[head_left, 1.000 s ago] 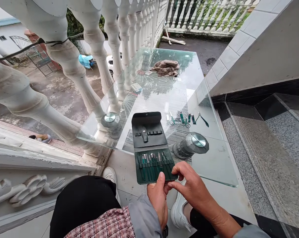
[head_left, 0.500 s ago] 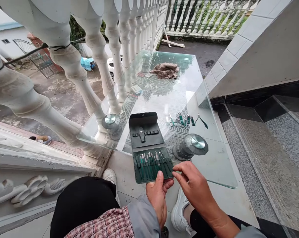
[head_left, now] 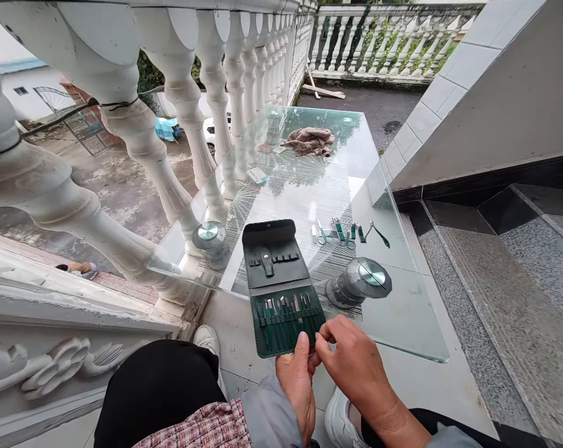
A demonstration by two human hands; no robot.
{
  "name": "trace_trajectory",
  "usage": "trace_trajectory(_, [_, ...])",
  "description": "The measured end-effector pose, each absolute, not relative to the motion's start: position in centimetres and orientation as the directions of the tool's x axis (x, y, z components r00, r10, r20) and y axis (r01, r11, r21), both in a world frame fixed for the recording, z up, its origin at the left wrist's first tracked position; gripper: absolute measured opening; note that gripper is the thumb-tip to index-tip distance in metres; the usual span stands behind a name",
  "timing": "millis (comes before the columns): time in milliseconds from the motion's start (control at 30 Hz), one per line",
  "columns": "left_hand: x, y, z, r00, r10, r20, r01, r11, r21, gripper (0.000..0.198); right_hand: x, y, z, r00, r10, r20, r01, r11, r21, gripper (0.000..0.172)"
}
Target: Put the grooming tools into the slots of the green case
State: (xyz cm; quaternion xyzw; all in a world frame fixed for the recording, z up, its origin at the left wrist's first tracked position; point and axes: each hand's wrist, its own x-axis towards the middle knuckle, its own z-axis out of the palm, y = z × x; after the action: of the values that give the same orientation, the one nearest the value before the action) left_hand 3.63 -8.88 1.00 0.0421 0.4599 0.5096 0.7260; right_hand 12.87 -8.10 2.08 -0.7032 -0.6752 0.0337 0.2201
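Hands first: how are they set?

Both are low and near, wrists bent up toward the glass table (head_left: 402, 323). My left hand (head_left: 296, 376) has its thumb flat on top of the manicure case (head_left: 279, 289) and its fingers curled underneath. My right hand (head_left: 356, 367) comes in from the right with thumb and forefinger pinched narrow.

Where is the case in that grip?

It lies open across the table's near edge. Its green half hangs over toward me and its black flap lies farther off on the glass. My left thumb clamps the near edge, and my right pinch closes on the near right corner.

Counts?

One case, with a row of tools in it too crowded to count. About six loose tools (head_left: 349, 230) are on the right, and one cloth (head_left: 309, 140) is far off. There are four metal caps (head_left: 371, 274).
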Motion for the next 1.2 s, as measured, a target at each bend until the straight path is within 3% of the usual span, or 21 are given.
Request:
trace_trajectory(233, [3.5, -8.8, 1.3, 0.071, 0.796, -0.601, -0.715, 0.460, 0.525, 0.038, 13.4, -8.5, 2.8, 0.051, 0.981, 0.187, 0.931, 0.021, -0.366, 0.016])
trace_trajectory(500, [3.6, -8.6, 1.2, 0.090, 0.808, -0.582, -0.747, 0.441, 0.498, 0.042, 14.4, -8.6, 3.1, 0.038, 0.993, 0.116, 0.871, 0.024, -0.491, 0.011])
trace_trajectory(733, [3.7, -8.5, 1.2, 0.099, 0.798, -0.594, -0.745, 0.455, 0.488, 0.041, 13.8, -8.5, 3.7, 0.045, 0.993, 0.106, 0.831, 0.021, -0.555, 0.008])
trace_trajectory(867, [3.6, -8.3, 1.3, 0.083, 0.724, -0.684, -0.721, 0.518, 0.460, 0.038, 16.2, -7.8, 5.6, 0.110, 0.978, 0.177, 0.791, 0.021, -0.611, 0.009])
trace_trajectory(1000, [3.5, -8.0, 1.3, 0.088, 0.676, -0.731, -0.672, 0.582, 0.458, 0.034, 21.2, -5.4, 6.4, 0.278, 0.945, 0.171, 0.813, -0.137, -0.566, 0.018])
trace_trajectory(1100, [3.6, -7.9, 1.1, 0.056, 0.695, -0.717, -0.663, 0.563, 0.494, 0.037, 24.1, -2.9, 5.6, 0.433, 0.896, 0.096, 0.824, -0.351, -0.444, 0.016])
trace_trajectory(1200, [3.7, -8.0, 1.0, 0.047, 0.744, -0.667, -0.651, 0.530, 0.544, 0.044, 24.8, -0.7, 4.2, 0.422, 0.900, 0.106, 0.880, -0.378, -0.289, 0.018])
